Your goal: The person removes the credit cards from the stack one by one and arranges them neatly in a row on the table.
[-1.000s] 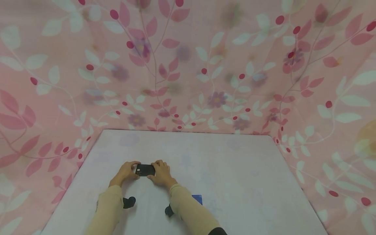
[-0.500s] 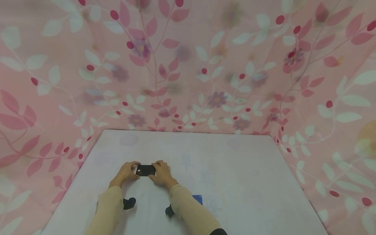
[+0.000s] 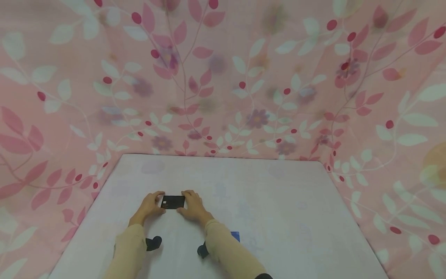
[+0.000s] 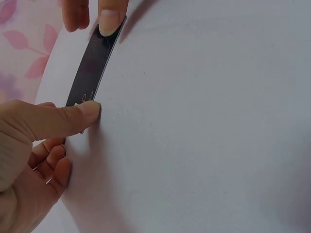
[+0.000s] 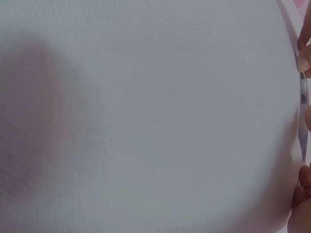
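A black bank card [image 3: 174, 202] with a silver chip at its left end is held level between both hands, close over the white table. My left hand [image 3: 150, 204] grips its left end, and my right hand [image 3: 193, 206] holds the right end, thumbs on the near side and fingers on the far side. The left wrist view shows the card edge-on, with light lettering beside the left thumb [image 4: 80, 119] and the right thumb [image 4: 110, 23] on its other end. Fingers of both hands and a sliver of the card show at the right edge of the right wrist view.
A blue flat piece [image 3: 235, 236] lies on the white table [image 3: 296, 217], partly hidden by the right sleeve [image 3: 230, 252]. Black wrist cameras [image 3: 153, 243] jut inward from both forearms. Pink floral cloth [image 3: 223, 77] hangs behind and at both sides.
The card turns slightly so its face shows flatter and more evenly to the head camera. The right hand and forearm shift slightly right; the left hand stays nearly in place.
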The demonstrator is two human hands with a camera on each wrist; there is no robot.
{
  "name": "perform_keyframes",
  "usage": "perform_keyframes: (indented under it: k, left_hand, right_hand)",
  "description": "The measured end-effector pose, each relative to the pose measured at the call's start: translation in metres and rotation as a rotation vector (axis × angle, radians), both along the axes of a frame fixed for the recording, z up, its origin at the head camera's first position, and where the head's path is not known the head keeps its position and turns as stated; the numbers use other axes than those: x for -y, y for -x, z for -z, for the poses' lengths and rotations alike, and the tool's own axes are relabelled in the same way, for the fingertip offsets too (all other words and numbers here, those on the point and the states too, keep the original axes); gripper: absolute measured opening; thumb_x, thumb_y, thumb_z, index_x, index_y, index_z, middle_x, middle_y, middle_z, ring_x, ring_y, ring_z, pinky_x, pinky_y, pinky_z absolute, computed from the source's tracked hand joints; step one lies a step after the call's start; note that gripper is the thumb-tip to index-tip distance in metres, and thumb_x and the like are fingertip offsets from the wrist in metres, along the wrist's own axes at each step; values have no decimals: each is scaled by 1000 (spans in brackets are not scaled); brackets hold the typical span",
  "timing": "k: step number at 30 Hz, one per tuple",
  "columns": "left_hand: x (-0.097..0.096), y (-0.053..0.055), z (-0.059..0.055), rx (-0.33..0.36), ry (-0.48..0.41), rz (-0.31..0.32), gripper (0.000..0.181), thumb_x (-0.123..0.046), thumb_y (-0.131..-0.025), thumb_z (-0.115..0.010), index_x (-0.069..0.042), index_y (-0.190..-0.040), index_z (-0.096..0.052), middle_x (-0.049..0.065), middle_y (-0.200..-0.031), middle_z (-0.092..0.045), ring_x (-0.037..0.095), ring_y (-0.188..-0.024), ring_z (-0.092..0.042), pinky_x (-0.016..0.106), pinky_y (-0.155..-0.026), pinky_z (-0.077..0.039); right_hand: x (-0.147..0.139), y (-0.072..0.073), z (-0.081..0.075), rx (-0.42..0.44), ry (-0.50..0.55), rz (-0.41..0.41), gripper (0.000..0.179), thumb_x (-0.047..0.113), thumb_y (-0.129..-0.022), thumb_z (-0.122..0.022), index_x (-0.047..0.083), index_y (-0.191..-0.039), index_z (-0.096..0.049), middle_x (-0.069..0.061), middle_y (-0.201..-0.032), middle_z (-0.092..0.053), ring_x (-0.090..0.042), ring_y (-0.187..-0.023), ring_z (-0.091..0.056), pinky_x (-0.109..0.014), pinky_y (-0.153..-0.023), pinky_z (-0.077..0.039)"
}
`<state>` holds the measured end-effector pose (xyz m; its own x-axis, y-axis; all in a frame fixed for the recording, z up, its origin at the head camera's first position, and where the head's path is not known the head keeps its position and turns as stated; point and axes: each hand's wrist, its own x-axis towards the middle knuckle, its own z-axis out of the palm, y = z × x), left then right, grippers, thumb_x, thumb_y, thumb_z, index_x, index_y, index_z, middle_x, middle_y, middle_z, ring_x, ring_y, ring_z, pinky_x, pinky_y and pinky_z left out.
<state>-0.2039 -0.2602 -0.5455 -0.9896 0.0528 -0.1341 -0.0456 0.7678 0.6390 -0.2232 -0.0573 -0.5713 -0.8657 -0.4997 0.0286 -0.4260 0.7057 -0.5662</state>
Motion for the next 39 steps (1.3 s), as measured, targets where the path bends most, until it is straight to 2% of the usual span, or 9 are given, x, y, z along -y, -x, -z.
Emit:
perform_keyframes:
  k: [3,10,15,24,34,39]
  left_hand:
    - [-2,-2,0,-11,-35,-19,75,-3,-62,-80,7,-128,-46,29,-105,-54,42,-100,-51,57,-89,-40]
    - [-9,-12,3,-108,-67,-72,76,-6,-64,-82,8,-129,-45,33,-112,-51,45,-103,-50,56,-89,-41]
    - [-23,-25,1,-183,-126,-130,67,-4,-69,-79,9,-127,-47,32,-122,-47,46,-109,-48,55,-90,-42]
    - [-57,-46,-3,-305,-210,-110,64,-6,-68,-82,10,-122,-52,28,-119,-55,43,-112,-51,51,-94,-43]
    - [-93,-66,1,-387,-221,-68,58,-10,-65,-84,6,-115,-59,21,-111,-64,37,-100,-60,48,-83,-50]
    - [-109,-75,4,-399,-243,-56,56,-12,-63,-85,4,-112,-62,18,-106,-67,33,-95,-62,47,-81,-50]
  right_hand:
    - [-6,0,-2,6,70,-2,63,31,-84,-67,7,-138,-45,-10,-136,-44,-26,-124,-43,-37,-104,-35]
    - [-23,-4,-7,-25,160,-9,58,27,-84,-68,3,-133,-49,-13,-129,-50,-27,-121,-47,-33,-104,-36]
    - [-35,-13,-11,-86,180,3,50,24,-85,-68,1,-126,-54,-10,-116,-60,-24,-107,-54,-29,-94,-43]
    - [-62,-37,-29,-188,228,-1,41,23,-84,-69,-2,-116,-61,-10,-105,-66,-24,-98,-60,-32,-87,-48]
    - [-95,-61,-29,-325,279,25,42,19,-79,-74,-4,-112,-62,-10,-100,-67,-24,-96,-62,-34,-84,-50]
    - [-112,-74,-25,-362,308,32,39,16,-77,-75,-4,-109,-64,-10,-97,-67,-24,-92,-62,-34,-81,-51]
